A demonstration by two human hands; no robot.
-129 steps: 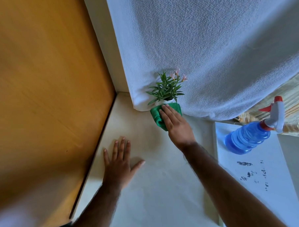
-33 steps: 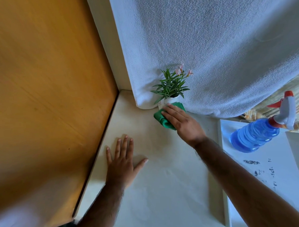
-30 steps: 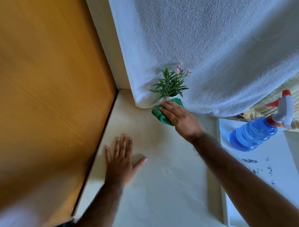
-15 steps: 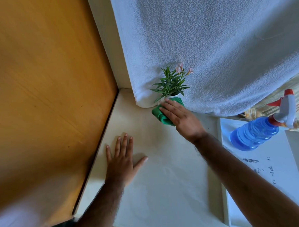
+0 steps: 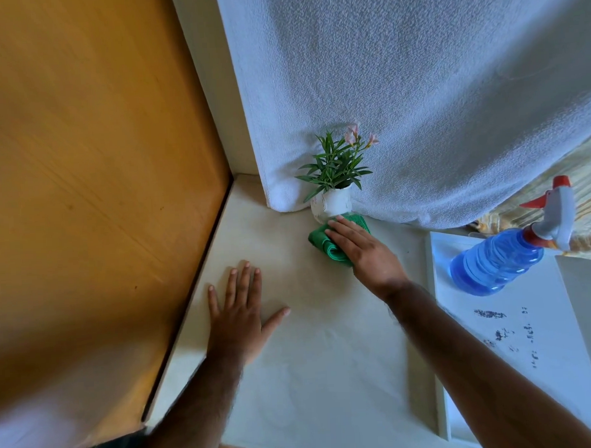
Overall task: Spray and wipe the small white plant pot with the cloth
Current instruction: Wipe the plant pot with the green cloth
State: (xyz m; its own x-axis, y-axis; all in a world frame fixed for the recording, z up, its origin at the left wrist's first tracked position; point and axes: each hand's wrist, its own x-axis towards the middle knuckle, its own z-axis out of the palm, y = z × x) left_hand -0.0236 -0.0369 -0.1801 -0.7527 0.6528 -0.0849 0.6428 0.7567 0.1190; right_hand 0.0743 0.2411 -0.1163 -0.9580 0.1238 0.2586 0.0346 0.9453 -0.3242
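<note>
Head view shows the small white pot (image 5: 334,204) just above centre of the frame, upright on the pale counter (image 5: 327,358) against the hanging white towel (image 5: 417,100). It looks light, hard and easily tipped, probably breakable; steadying it by the body below the rim seems wisest. The right hand (image 5: 362,244) lies flat, fingers together, pressing the soft green cloth (image 5: 325,243) at the pot's foot. The left hand (image 5: 238,307) rests open, fingers slightly spread. Compared with half a second ago, the cloth has slid lower, baring more pot. The spray bottle (image 5: 502,258) stands at right.
</note>
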